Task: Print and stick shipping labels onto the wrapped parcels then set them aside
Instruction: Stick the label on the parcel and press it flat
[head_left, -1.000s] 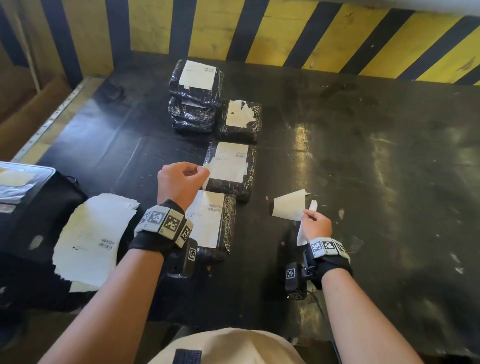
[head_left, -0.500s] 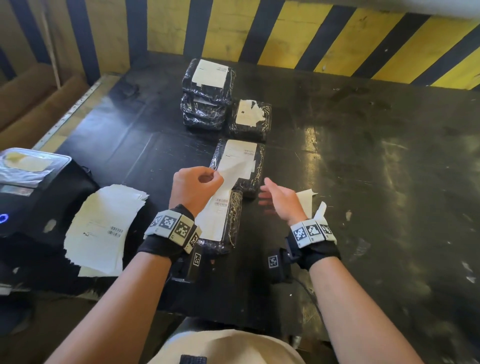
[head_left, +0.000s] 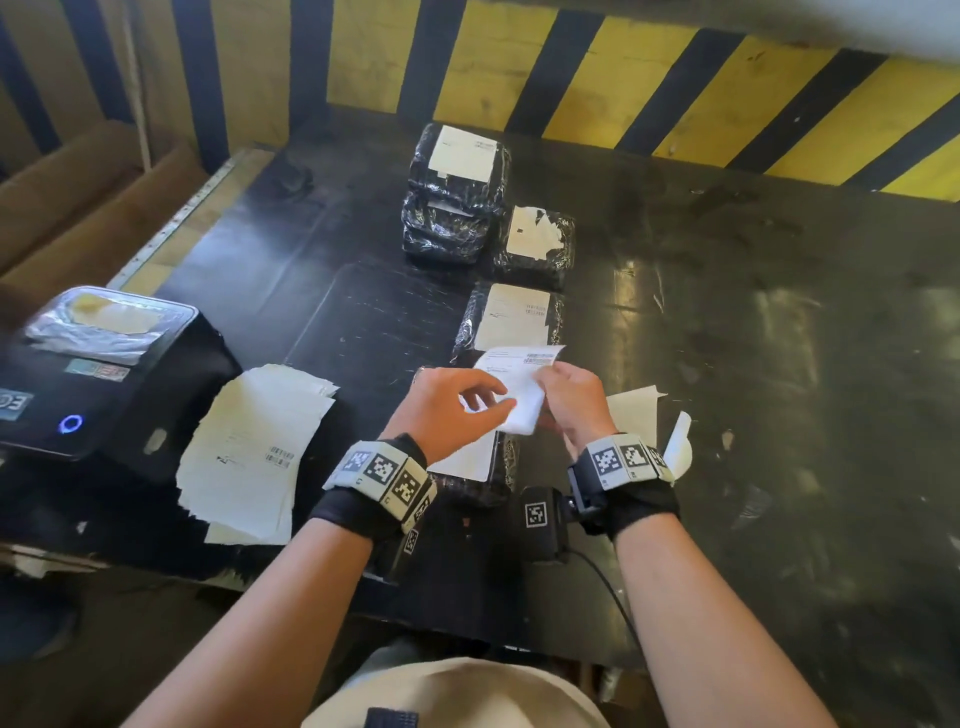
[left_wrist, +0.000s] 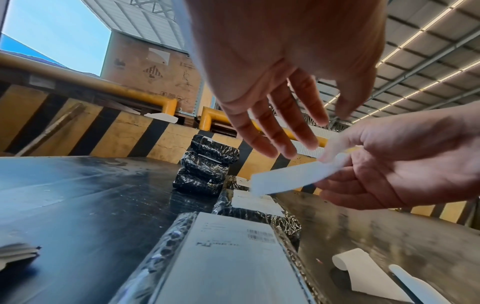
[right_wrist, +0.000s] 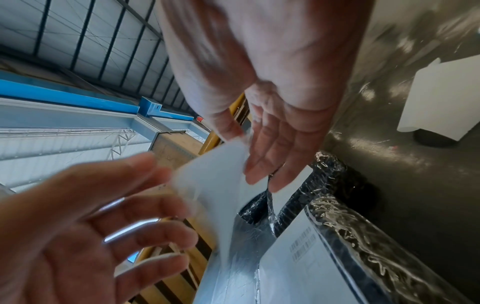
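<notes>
A white shipping label hangs in the air above the nearest black-wrapped parcel, which carries a label of its own. My right hand pinches the loose label between thumb and fingers, as the right wrist view shows. My left hand hovers beside the label with straight, spread fingers and grips nothing. In the left wrist view the left hand is open above the label. A second labelled parcel lies just beyond.
A black label printer stands at the left, with a pile of printed labels beside it. Farther back are a stack of parcels and a single parcel. Peeled backing papers lie right of my hands. A striped barrier closes the back.
My right hand dropped the backing paper, moved left and took the label. My left hand, which held the label before, has opened its fingers.
</notes>
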